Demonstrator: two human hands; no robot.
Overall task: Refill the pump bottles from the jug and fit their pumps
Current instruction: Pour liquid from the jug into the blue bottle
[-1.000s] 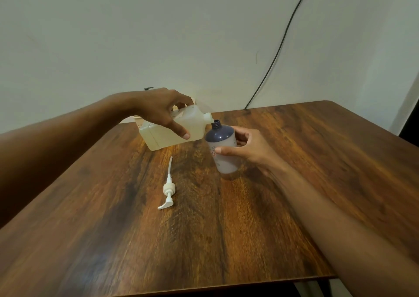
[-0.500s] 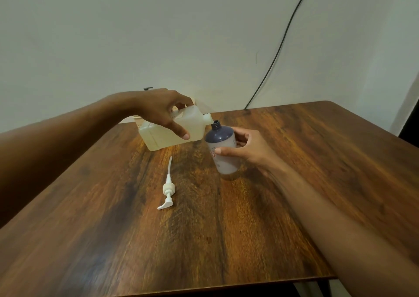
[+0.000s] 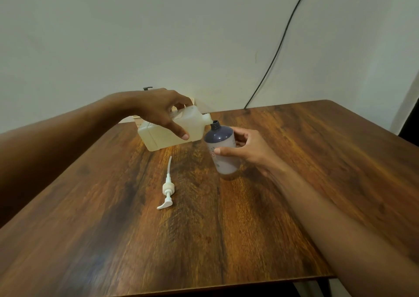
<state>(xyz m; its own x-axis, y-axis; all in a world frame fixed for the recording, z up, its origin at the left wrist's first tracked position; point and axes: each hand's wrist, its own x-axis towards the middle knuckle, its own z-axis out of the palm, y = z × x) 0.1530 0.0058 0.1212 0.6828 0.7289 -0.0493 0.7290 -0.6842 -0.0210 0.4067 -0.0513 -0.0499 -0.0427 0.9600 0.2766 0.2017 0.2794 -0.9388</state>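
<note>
The left grip (image 3: 163, 113) is holding the jug (image 3: 190, 126) from above, index finger pressing down its near face, forearm reaching in from the left. The jug is hanging clear of the desk (image 3: 226, 240), tipped almost flat, with its spout (image 3: 207, 118) sitting at the open neck of the bottle (image 3: 223, 158).

Judgement: the jug is translucent plastic and part full, so its weight is likely shifting toward the spout. A hold high on the body is suiting it; hard squeezing would probably flex the walls.

Nearer the viewer, the pump (image 3: 167, 188) is lying loose on the desk, dip tube pointing away, well apart from both grips.

The bottle is standing on the desk at centre, appearing to lean slightly toward the jug. It is looking light and smooth, so prone to tipping; mid-body is the sound place to hold.

The right grip (image 3: 247, 147) is wrapping that mid-body from the right, thumb lying across the label, wrist low near the desk. Whether liquid is flowing, I cannot tell.
</note>
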